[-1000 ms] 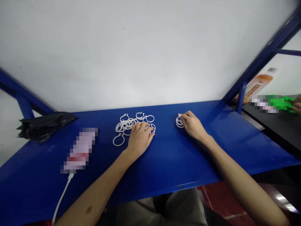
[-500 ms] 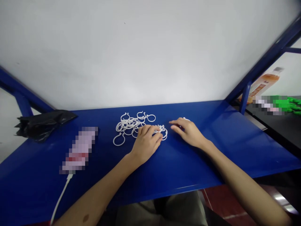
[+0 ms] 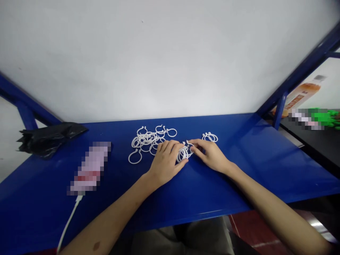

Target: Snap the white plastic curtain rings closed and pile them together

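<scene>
A heap of white plastic rings [image 3: 148, 140] lies on the blue table [image 3: 239, 170]. My left hand [image 3: 164, 161] and my right hand [image 3: 211, 154] meet at a small bunch of white rings [image 3: 183, 153] between them. The fingers of both hands are curled and pinch that bunch. A separate small stack of white rings [image 3: 209, 136] lies just beyond my right hand, untouched.
A black plastic bag [image 3: 47, 136] sits at the far left. A blurred flat object [image 3: 89, 168] with a white cable [image 3: 67, 223] lies left of my left arm. Blue frame struts rise at both sides. A bottle [image 3: 300, 94] and green items [image 3: 328, 118] stand on the neighbouring dark table.
My left hand pulled a few rings out of the heap to the right. My right hand left the small stack and moved left to meet it on that bunch.
</scene>
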`<control>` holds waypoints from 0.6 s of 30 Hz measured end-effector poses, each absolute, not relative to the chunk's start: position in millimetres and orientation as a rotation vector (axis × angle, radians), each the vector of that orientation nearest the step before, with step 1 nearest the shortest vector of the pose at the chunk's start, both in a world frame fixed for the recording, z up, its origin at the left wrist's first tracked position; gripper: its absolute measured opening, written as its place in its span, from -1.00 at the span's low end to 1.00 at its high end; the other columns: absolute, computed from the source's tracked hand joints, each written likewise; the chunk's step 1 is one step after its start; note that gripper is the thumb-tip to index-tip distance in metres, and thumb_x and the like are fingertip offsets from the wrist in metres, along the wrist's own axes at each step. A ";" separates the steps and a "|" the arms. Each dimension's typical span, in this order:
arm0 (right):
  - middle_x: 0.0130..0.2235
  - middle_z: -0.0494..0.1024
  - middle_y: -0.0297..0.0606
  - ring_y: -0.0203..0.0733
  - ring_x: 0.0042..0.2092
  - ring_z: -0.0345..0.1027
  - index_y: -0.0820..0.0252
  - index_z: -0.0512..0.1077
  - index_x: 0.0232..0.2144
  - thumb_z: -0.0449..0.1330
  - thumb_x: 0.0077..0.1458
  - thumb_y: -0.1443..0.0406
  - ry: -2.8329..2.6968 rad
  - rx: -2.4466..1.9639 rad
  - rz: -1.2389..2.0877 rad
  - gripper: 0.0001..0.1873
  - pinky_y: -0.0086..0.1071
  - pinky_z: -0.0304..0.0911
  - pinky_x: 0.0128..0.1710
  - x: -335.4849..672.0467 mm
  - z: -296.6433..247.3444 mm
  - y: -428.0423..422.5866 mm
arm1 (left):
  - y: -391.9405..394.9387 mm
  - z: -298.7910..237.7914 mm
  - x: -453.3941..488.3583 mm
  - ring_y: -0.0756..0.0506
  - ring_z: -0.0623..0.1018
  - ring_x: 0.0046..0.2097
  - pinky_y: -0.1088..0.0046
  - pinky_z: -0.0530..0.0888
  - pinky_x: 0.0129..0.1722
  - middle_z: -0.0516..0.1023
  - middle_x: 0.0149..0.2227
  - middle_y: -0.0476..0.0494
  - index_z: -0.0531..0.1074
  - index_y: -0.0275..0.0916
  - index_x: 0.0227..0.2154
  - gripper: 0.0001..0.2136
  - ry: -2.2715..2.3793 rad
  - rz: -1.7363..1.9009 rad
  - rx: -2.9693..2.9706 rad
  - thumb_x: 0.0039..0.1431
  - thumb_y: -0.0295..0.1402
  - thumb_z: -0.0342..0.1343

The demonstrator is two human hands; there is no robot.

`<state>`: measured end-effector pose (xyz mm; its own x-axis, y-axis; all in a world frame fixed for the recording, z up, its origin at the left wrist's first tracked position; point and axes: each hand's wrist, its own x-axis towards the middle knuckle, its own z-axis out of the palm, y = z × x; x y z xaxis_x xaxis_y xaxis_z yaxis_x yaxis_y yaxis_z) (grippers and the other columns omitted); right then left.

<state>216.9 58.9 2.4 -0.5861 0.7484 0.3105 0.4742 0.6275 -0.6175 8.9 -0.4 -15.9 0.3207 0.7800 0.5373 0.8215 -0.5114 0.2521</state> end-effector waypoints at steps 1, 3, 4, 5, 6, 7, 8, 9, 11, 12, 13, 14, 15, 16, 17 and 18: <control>-0.32 0.59 -0.27 -0.22 -0.36 0.45 0.15 0.43 -0.01 0.08 0.32 0.20 -2.272 -0.971 0.663 -0.73 -0.34 0.33 -0.31 217.7 2.6 59.0 | -0.1 -16.5 8.5 -0.22 0.44 -0.06 0.17 0.32 -0.06 0.52 -0.11 -0.16 0.36 -0.20 -0.02 -0.72 -1.545 -0.924 -2.523 0.24 -0.28 0.17; -0.35 0.58 -0.30 -0.23 -0.38 0.45 0.15 0.41 -0.03 0.10 0.31 0.19 -2.245 -0.984 0.673 -0.74 -0.36 0.33 -0.35 219.2 2.4 59.4 | 1.0 -18.2 7.8 -0.21 0.45 -0.10 0.17 0.30 -0.07 0.55 -0.17 -0.12 0.35 -0.19 0.00 -0.73 -1.588 -0.886 -2.564 0.26 -0.33 0.14; -0.35 0.58 -0.30 -0.22 -0.38 0.46 0.15 0.41 -0.04 0.10 0.31 0.20 -2.239 -0.985 0.668 -0.76 -0.37 0.33 -0.36 219.8 2.0 59.6 | 1.5 -19.1 7.4 -0.20 0.45 -0.11 0.18 0.29 -0.07 0.56 -0.19 -0.11 0.34 -0.19 0.00 -0.73 -1.604 -0.883 -2.575 0.26 -0.36 0.13; -0.35 0.58 -0.29 -0.22 -0.37 0.46 0.15 0.41 -0.05 0.10 0.31 0.20 -2.236 -0.985 0.661 -0.77 -0.37 0.33 -0.37 220.3 1.5 59.9 | 2.0 -19.9 7.2 -0.20 0.45 -0.11 0.17 0.29 -0.06 0.57 -0.20 -0.10 0.34 -0.19 0.01 -0.73 -1.614 -0.887 -2.579 0.26 -0.38 0.13; -0.35 0.58 -0.29 -0.22 -0.38 0.46 0.14 0.41 -0.06 0.11 0.31 0.20 -2.236 -0.985 0.654 -0.78 -0.37 0.32 -0.37 220.6 1.0 60.1 | 2.4 -20.6 7.0 -0.20 0.45 -0.10 0.17 0.29 -0.06 0.58 -0.20 -0.10 0.34 -0.19 0.01 -0.72 -1.618 -0.893 -2.579 0.26 -0.37 0.14; -0.35 0.58 -0.29 -0.22 -0.37 0.46 0.14 0.42 -0.07 0.11 0.31 0.21 -2.239 -0.982 0.649 -0.79 -0.37 0.32 -0.37 220.7 0.5 60.2 | 2.8 -21.2 7.0 -0.21 0.45 -0.10 0.16 0.28 -0.06 0.58 -0.20 -0.10 0.34 -0.20 0.01 -0.71 -1.618 -0.898 -2.578 0.24 -0.36 0.16; -0.35 0.59 -0.29 -0.22 -0.37 0.46 0.15 0.42 -0.08 0.12 0.30 0.21 -2.246 -0.976 0.647 -0.79 -0.37 0.33 -0.37 220.6 0.1 60.2 | 3.0 -21.8 7.1 -0.21 0.46 -0.10 0.15 0.28 -0.06 0.59 -0.20 -0.10 0.35 -0.20 0.00 -0.70 -1.612 -0.901 -2.578 0.23 -0.34 0.19; -0.34 0.59 -0.28 -0.22 -0.37 0.47 0.15 0.43 -0.08 0.12 0.30 0.21 -2.257 -0.969 0.649 -0.79 -0.37 0.33 -0.36 220.3 -0.1 60.1 | 3.2 -22.4 7.3 -0.22 0.46 -0.10 0.15 0.28 -0.05 0.59 -0.21 -0.10 0.35 -0.19 -0.01 -0.69 -1.603 -0.903 -2.578 0.21 -0.32 0.22; -0.31 0.61 -0.27 -0.22 -0.35 0.47 0.17 0.44 -0.08 0.12 0.31 0.22 -2.290 -0.956 0.654 -0.79 -0.37 0.33 -0.35 219.5 0.0 59.6 | 3.7 -23.7 7.9 -0.22 0.47 -0.10 0.15 0.27 -0.04 0.60 -0.23 -0.08 0.36 -0.18 -0.03 -0.69 -1.583 -0.911 -2.576 0.19 -0.34 0.25; -0.28 0.62 -0.25 -0.23 -0.34 0.48 0.17 0.45 -0.08 0.11 0.31 0.23 -2.310 -0.943 0.653 -0.79 -0.36 0.34 -0.34 219.1 0.4 59.4 | 4.0 -24.4 8.3 -0.21 0.48 -0.11 0.15 0.26 -0.04 0.61 -0.25 -0.06 0.36 -0.17 -0.05 -0.72 -1.571 -0.920 -2.572 0.20 -0.37 0.24; -0.25 0.63 -0.24 -0.23 -0.32 0.49 0.17 0.46 -0.09 0.10 0.32 0.24 -2.331 -0.924 0.649 -0.79 -0.36 0.35 -0.33 218.7 0.8 59.2 | 4.4 -25.0 8.6 -0.20 0.48 -0.12 0.15 0.26 -0.04 0.61 -0.28 -0.04 0.37 -0.17 -0.08 -0.75 -1.561 -0.934 -2.564 0.21 -0.40 0.23; -0.22 0.63 -0.23 -0.22 -0.30 0.50 0.17 0.47 -0.10 0.09 0.32 0.25 -2.351 -0.903 0.639 -0.79 -0.35 0.36 -0.30 218.5 1.4 59.0 | 4.9 -25.5 8.8 -0.19 0.49 -0.13 0.16 0.26 -0.04 0.61 -0.30 -0.03 0.38 -0.17 -0.11 -0.79 -1.556 -0.946 -2.550 0.22 -0.42 0.22; -0.19 0.63 -0.21 -0.21 -0.27 0.51 0.16 0.48 -0.11 0.08 0.33 0.26 -2.366 -0.880 0.627 -0.79 -0.35 0.37 -0.28 218.2 2.0 58.8 | 5.3 -25.7 8.9 -0.18 0.50 -0.15 0.16 0.26 -0.04 0.61 -0.32 -0.03 0.39 -0.17 -0.14 -0.82 -1.558 -0.957 -2.526 0.22 -0.43 0.21; -0.16 0.63 -0.21 -0.20 -0.24 0.51 0.16 0.49 -0.11 0.07 0.33 0.27 -2.377 -0.862 0.616 -0.79 -0.33 0.38 -0.25 218.1 2.4 58.7 | 5.7 -25.6 9.0 -0.18 0.50 -0.16 0.16 0.26 -0.04 0.61 -0.33 -0.02 0.39 -0.17 -0.17 -0.84 -1.568 -0.965 -2.494 0.22 -0.44 0.22; -0.15 0.63 -0.20 -0.19 -0.21 0.52 0.16 0.50 -0.11 0.07 0.33 0.28 -2.383 -0.854 0.609 -0.78 -0.33 0.39 -0.23 218.0 2.8 58.7 | 5.9 -25.2 9.0 -0.18 0.50 -0.18 0.15 0.25 -0.04 0.62 -0.33 -0.03 0.40 -0.17 -0.20 -0.86 -1.581 -0.967 -2.459 0.21 -0.44 0.22; -0.14 0.63 -0.20 -0.19 -0.20 0.52 0.15 0.50 -0.11 0.07 0.33 0.28 -2.385 -0.857 0.606 -0.78 -0.32 0.39 -0.21 217.9 2.9 58.7 | 5.8 -24.5 8.9 -0.18 0.50 -0.18 0.14 0.25 -0.03 0.62 -0.33 -0.03 0.41 -0.17 -0.22 -0.87 -1.596 -0.963 -2.423 0.21 -0.43 0.23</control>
<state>217.9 58.7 2.9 -0.6585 0.6786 0.3253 0.4410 0.6982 -0.5639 8.9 5.8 -24.5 0.2576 0.7997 0.5424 0.8528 -0.4520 0.2615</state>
